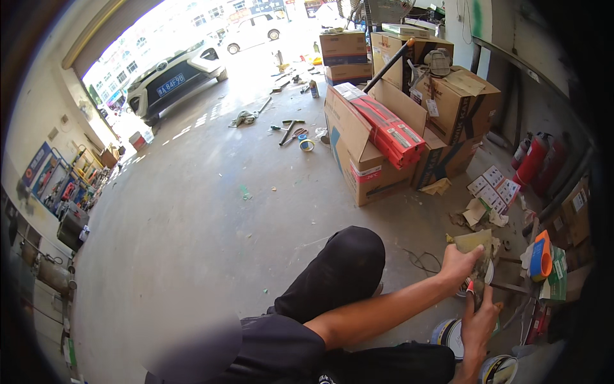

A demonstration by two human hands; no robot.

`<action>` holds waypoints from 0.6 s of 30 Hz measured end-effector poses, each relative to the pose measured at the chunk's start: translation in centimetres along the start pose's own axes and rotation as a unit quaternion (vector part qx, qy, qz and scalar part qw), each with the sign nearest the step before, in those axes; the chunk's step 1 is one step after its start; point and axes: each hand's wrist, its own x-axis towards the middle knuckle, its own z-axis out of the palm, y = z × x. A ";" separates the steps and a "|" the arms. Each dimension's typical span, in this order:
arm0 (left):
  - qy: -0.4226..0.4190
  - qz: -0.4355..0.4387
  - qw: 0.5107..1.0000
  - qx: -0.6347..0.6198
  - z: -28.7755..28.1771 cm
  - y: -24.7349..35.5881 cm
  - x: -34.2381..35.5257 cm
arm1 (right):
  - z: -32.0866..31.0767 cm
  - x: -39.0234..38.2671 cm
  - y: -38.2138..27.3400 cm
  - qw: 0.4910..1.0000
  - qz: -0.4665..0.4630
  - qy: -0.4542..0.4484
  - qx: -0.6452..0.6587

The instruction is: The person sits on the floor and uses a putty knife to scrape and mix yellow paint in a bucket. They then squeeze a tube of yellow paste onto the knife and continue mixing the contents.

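At the lower right, my left hand [458, 264] grips a flat yellowish plate [472, 240], its thumb lying over the near edge. My right hand [480, 320] is just below, closed around a putty knife [480, 276] with a dirty, smeared blade and a bit of red near the grip. The blade lies against or right beside the plate; I cannot tell whether they touch. Behind both hands a round tin [489, 272] is partly hidden. Nearer to me stand another tin [453, 336] beside my right forearm and a third tin [499, 370] at the lower edge.
Cardboard boxes [358, 173] are stacked ahead, one carrying long red packages [390, 131]. An orange tape roll [541, 257] and red fire extinguishers [534, 157] stand at right. Scattered tools [293, 131] lie on the concrete floor [185, 211]; a white car [173, 80] is parked at the doorway.
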 end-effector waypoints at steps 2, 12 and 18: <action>-0.028 -0.037 0.998 -0.033 -0.5 -0.9 0.9 | -1.1 -0.4 -0.1 0.999 0.005 0.005 -0.037; -0.060 0.175 0.887 0.424 -3.5 -5.4 7.2 | -8.2 -12.0 9.8 0.966 0.233 0.102 0.053; -0.537 0.229 0.445 0.679 2.2 -14.3 0.1 | -7.8 -18.8 12.5 0.885 0.444 0.143 0.006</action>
